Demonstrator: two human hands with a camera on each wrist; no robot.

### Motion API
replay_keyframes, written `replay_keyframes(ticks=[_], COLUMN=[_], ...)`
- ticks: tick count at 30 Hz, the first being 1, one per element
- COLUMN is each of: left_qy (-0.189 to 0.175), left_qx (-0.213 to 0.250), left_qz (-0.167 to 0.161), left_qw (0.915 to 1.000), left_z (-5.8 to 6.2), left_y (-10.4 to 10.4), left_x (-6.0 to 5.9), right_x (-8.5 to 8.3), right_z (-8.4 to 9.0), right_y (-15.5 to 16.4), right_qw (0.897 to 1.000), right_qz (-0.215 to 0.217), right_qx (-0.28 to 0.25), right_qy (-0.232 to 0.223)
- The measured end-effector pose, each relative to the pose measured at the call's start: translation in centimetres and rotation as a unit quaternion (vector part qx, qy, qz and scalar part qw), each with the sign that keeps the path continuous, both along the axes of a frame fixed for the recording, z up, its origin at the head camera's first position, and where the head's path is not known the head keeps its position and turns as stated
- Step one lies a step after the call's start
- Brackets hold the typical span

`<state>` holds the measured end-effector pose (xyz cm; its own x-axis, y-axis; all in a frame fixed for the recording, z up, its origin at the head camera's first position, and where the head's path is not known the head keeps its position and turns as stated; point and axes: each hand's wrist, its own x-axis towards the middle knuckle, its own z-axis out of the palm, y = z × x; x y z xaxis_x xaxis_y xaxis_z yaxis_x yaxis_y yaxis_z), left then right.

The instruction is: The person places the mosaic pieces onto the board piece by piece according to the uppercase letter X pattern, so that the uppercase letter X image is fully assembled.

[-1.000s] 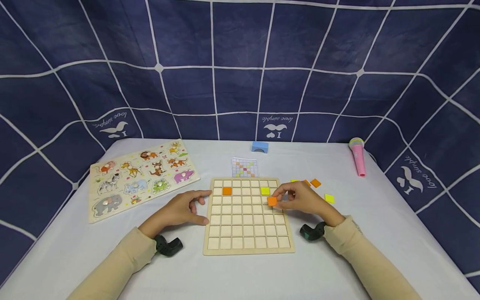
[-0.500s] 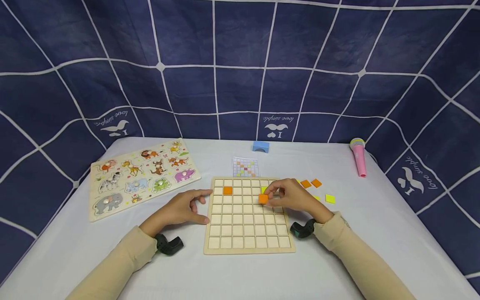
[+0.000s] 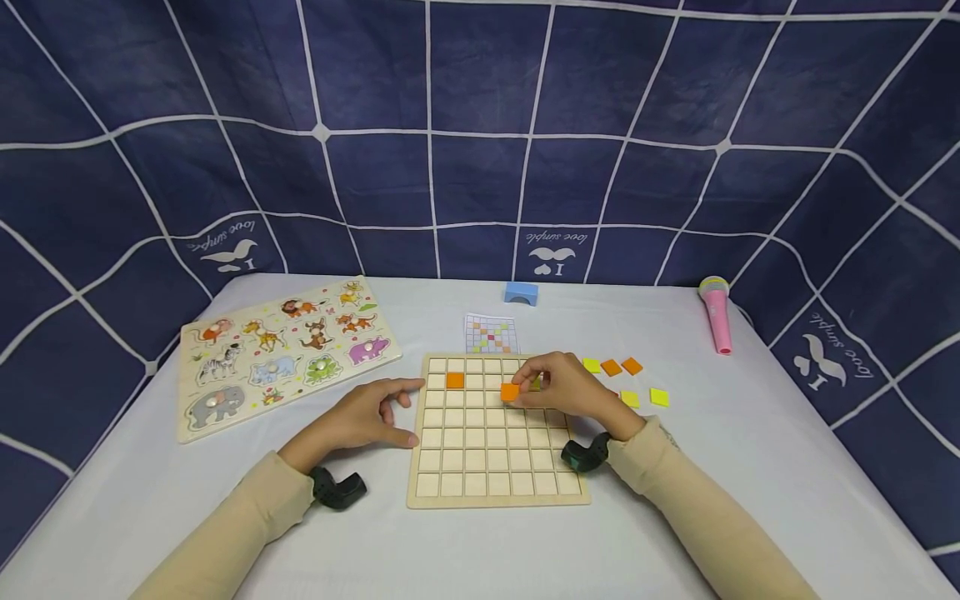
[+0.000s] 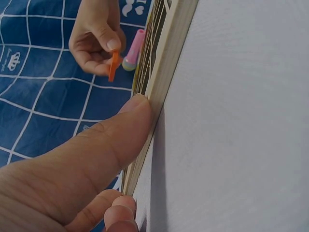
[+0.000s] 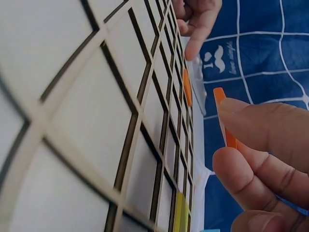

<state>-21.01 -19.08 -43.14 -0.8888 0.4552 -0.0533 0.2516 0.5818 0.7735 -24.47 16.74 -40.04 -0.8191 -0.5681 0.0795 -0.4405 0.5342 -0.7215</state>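
Board [image 3: 476, 461] holds orange tile [image 3: 455, 381], apparently yellow tile [image 5: 180, 213] (partly covered); right hand [image 3: 564, 386] pinches orange square [image 3: 509, 392], left hand [image 3: 366, 417] spread.

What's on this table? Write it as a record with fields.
Board: pale square wooden grid holding an orange square tile and a yellow one
Right hand: pinches another orange square tile above the board
Left hand: touches board's left edge
Loose tiles: orange and yellow squares, right of board
Beyond: colour-grid paper card, blue arched block
Far left: wooden animal puzzle
Far right: pink microphone
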Motion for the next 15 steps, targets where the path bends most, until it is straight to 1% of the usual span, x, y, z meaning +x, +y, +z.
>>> replay_keyframes(ticks=[7, 15], left_qy=[0.000, -0.002], left_qx=[-0.001, 0.001], left_qz=[0.000, -0.001], left_qw=[1.0000, 1.0000], left_z=[-0.1, -0.1], left_y=[-0.1, 0.0], left_x=[0.0, -0.1], right_x=[-0.1, -0.2], right_z=[-0.1, -0.2], right_y=[-1.1, -2.4], right_qw=[1.000, 1.000], right_qz=[0.003, 0.003], right_qx=[0.007, 0.026], right_qy=[-0.009, -0.005])
